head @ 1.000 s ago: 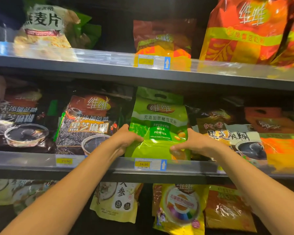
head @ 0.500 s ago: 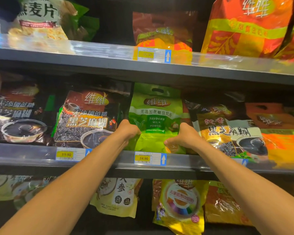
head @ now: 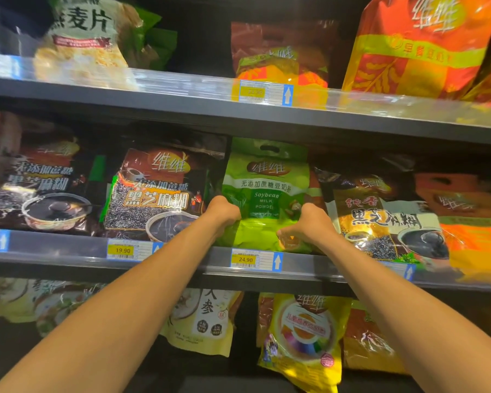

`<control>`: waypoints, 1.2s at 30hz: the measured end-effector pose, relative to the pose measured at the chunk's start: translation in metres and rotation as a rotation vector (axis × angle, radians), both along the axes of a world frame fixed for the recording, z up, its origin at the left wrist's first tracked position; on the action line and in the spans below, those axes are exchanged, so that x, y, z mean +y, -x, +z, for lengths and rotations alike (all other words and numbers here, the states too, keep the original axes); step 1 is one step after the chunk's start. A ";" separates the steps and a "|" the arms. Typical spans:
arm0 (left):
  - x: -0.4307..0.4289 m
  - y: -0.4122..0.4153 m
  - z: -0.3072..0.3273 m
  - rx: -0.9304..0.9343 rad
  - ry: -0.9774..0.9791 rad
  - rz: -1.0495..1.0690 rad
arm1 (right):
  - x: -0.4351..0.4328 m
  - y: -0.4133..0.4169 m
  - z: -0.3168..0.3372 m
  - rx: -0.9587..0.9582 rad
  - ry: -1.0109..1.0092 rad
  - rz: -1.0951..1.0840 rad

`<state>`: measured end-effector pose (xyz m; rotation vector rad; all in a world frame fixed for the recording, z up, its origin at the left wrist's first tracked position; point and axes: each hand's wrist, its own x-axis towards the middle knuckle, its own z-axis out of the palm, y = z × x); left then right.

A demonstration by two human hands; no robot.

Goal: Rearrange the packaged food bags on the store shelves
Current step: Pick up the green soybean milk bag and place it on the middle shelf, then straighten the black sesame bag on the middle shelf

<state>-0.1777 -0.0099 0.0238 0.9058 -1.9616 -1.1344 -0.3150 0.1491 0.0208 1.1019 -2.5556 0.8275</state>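
Grey metal shelves run across the whole view, three tiers against a dark back panel, each front edge carrying a clear plastic price rail. On the middle shelf [head: 54, 251] a green bag [head: 267, 194] marked "Soybean Milk Powder" stands upright just behind the rail, above a yellow 24.90 tag [head: 245, 260]. The left hand [head: 224, 212] is closed around its lower left edge, and the right hand [head: 309, 225] is closed on its lower right corner, thumb pressed on the front of the bag. Both bare forearms reach up from the bottom of the view.

Just left of the green bag stands a dark sesame bag [head: 159, 194] above a 19.90 tag [head: 122, 250], with a similar dark bag [head: 40, 191] further left. To the right a sesame bag with a yellow panel [head: 380, 214] leans against the green one, then an orange bag [head: 471, 217].

The top shelf [head: 182, 100] holds an oat bag [head: 88, 38], a red-brown bag [head: 281, 52] set back in shadow, and a large orange and yellow bag [head: 420, 46]. Below, a cream bag [head: 207, 321] and a yellow bag [head: 304, 336] stand in the dim bottom tier. Glare streaks the rails.
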 end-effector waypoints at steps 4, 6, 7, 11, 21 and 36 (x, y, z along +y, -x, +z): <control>0.003 -0.001 -0.001 -0.029 0.069 0.027 | 0.003 -0.004 0.000 0.018 -0.005 -0.012; 0.005 -0.001 -0.001 -0.054 0.103 0.040 | 0.005 -0.006 -0.001 0.037 -0.014 -0.006; 0.006 -0.001 0.000 -0.057 0.114 0.045 | 0.006 -0.007 -0.001 0.041 -0.015 -0.001; 0.015 -0.003 0.004 -0.071 0.181 0.063 | 0.008 -0.007 -0.004 0.049 -0.006 -0.005; 0.049 -0.034 -0.010 -0.202 0.756 0.012 | 0.033 -0.006 -0.012 0.219 0.061 0.107; 0.040 -0.131 -0.054 -0.166 0.931 0.292 | 0.042 -0.051 -0.037 0.310 0.190 0.379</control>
